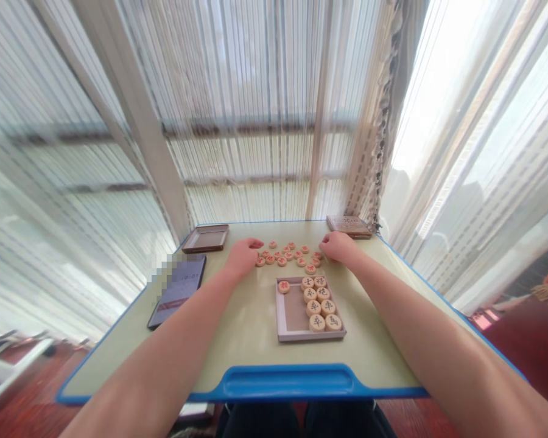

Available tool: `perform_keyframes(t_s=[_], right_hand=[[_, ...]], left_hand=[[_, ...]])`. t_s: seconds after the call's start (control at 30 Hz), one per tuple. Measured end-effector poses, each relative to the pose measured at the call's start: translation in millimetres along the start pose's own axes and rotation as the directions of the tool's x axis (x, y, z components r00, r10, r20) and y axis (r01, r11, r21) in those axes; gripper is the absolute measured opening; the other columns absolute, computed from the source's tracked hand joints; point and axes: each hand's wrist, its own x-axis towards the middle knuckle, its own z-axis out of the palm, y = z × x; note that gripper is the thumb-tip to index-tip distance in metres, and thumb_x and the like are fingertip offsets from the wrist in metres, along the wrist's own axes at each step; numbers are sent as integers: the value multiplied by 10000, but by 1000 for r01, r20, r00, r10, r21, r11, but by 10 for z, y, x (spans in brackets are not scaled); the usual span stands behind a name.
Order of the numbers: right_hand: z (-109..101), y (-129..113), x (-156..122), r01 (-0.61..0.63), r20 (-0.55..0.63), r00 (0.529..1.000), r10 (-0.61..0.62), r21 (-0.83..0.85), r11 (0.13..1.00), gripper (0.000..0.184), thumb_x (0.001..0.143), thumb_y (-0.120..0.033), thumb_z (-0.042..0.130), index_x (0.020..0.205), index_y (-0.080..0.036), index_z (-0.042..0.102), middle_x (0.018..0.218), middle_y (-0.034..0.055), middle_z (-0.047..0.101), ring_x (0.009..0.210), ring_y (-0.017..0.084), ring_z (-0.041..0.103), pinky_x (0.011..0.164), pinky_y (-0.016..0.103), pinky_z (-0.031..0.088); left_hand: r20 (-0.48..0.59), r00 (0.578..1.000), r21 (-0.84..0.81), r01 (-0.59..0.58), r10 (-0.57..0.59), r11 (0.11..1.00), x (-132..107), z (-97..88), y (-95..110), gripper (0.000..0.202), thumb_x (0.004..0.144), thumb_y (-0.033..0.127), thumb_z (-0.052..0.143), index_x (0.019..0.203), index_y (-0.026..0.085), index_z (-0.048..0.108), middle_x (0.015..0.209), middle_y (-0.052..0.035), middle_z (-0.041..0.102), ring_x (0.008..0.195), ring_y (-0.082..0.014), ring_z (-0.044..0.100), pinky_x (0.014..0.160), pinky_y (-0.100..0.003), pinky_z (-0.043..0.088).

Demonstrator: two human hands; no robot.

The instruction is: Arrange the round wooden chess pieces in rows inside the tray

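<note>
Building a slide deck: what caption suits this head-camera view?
On a green table, the left hand and right hand flank loose Chinese chess pieces beyond a partly filled tray.

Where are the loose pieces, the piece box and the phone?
loose pieces (282, 261): head view, one piece mid-cluster.
piece box (295, 316): head view, bare floor.
phone (179, 291): head view, screen middle.

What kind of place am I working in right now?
Probably a room in a home, beside large windows. Sheer curtains hang on two sides, and a small blue-edged table holds round wooden game pieces and a phone.
</note>
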Motion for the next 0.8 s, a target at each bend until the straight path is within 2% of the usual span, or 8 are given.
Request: perform_keyframes(t_s=[0.1,0.17,0.33,0.4,0.53,0.7,0.8], right_hand=[[-24,18,4,-74,163,985,62,70,995,252,753,-303,487,777,-144,682,681,98,681,595,183,622,563,262,465],[-26,-7,-13,-112,229,970,80,129,985,271,758,-330,477,811,-150,672,684,82,680,497,152,595,507,251,453],[-14,-107,-81,-15,138,990,9,37,999,234,729,-325,505,766,-166,673,648,66,670,516,157,596,527,252,442],[-8,-130,-96,10,141,990,-9,-7,1000,235,731,-324,505,755,-166,678,590,64,655,534,171,599,540,259,441],[5,-140,-101,45,153,987,-39,-31,999,257,754,-328,485,743,-159,679,548,70,641,560,179,602,550,256,436],[28,-140,-105,81,1,997,-82,-113,990,267,765,-343,481,770,-160,677,786,115,683,749,219,620,605,271,430],[16,-167,-131,161,-19,986,-165,-124,979,291,781,-398,470,801,-185,667,803,89,679,765,206,609,598,259,414]], left_hand=[[58,994,-170,105,-96,980,43,-22,-47,349,663,17,458,955,118,620,1005,-96,655,851,-150,632,697,-223,515],[108,988,-188,126,-107,974,33,-48,-48,400,642,-5,451,991,116,604,1031,-104,641,879,-149,623,701,-219,515],[216,976,-41,1,8,999,-35,-89,-19,601,580,5,543,1169,120,501,1165,-121,569,966,-176,583,720,-225,512],[195,980,37,-44,36,998,-44,-86,-17,615,587,34,575,1189,117,479,1177,-128,560,956,-181,585,722,-236,511],[87,992,233,-114,96,966,-34,-70,-18,432,647,114,593,1077,109,548,1068,-119,621,878,-190,611,774,-287,490],[48,988,350,-156,149,924,-64,-60,11,317,688,128,554,1002,154,586,1011,-76,649,847,-181,615,792,-283,469],[39,971,428,-231,237,874,-120,-53,65,257,711,163,527,952,185,613,1019,-67,633,902,-196,592,821,-289,457]])
